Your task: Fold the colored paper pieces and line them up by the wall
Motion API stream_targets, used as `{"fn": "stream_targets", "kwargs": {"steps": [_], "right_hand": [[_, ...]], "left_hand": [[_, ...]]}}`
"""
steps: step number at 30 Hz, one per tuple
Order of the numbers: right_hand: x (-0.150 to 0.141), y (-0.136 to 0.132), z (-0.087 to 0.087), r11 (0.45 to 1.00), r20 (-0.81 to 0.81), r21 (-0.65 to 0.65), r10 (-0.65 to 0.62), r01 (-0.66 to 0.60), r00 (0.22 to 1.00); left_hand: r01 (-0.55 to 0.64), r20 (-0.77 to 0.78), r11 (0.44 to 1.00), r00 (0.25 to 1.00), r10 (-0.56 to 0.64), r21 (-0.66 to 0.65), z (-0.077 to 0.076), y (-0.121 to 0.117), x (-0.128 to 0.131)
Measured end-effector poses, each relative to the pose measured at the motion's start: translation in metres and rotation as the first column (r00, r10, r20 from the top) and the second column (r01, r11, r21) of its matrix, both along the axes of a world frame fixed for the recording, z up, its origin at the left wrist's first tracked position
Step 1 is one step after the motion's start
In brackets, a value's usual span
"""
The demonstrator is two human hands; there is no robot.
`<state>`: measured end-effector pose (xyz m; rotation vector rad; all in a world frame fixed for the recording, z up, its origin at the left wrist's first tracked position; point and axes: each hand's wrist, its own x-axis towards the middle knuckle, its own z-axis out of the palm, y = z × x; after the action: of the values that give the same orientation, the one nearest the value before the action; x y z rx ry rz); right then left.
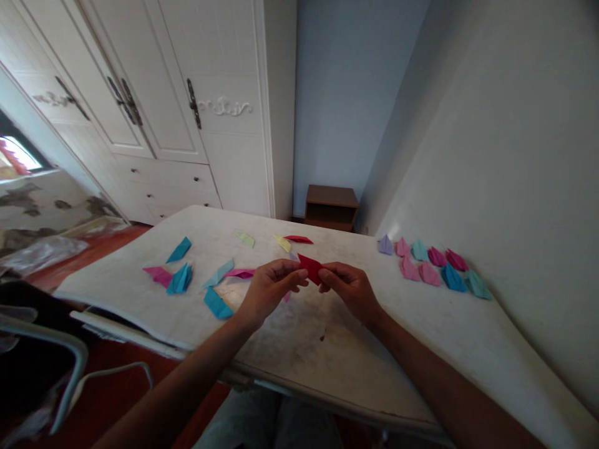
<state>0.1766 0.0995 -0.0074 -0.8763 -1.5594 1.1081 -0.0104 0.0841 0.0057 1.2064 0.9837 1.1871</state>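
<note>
A red piece of folded paper (309, 268) is held above the table between both hands. My left hand (276, 284) pinches its left end between thumb and fingers. At its right end, my right hand (349, 288) grips it the same way. Behind the left hand lie a magenta folded paper (241, 273) and, partly hidden by the fingers, a pink one. Just beyond the hands rest a yellow folded paper (282, 243) and another red folded paper (298, 239).
Blue folded papers (218, 304) and other coloured ones are scattered on the left of the white table (355, 368). Several folded paper pieces (429, 273) stand grouped along the right wall. A white wardrobe (224, 143) and a brown nightstand (331, 196) are beyond the table.
</note>
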Motion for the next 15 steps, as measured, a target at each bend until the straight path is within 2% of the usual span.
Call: {"fn": "stream_targets", "kwargs": {"steps": [7, 15], "right_hand": [[0.0015, 0.0021, -0.0012, 1.0, -0.007, 0.003, -0.006, 0.006, 1.0], [0.0011, 0.0025, -0.0004, 1.0, 0.017, -0.025, 0.005, -0.005, 1.0]], "left_hand": [[-0.043, 0.044, 0.999, 0.998, 0.043, -0.018, 0.0025, -0.0034, 0.0042], [-0.107, -0.019, 0.992, 0.994, 0.109, 0.067, -0.002, -0.0023, 0.0004]]}}
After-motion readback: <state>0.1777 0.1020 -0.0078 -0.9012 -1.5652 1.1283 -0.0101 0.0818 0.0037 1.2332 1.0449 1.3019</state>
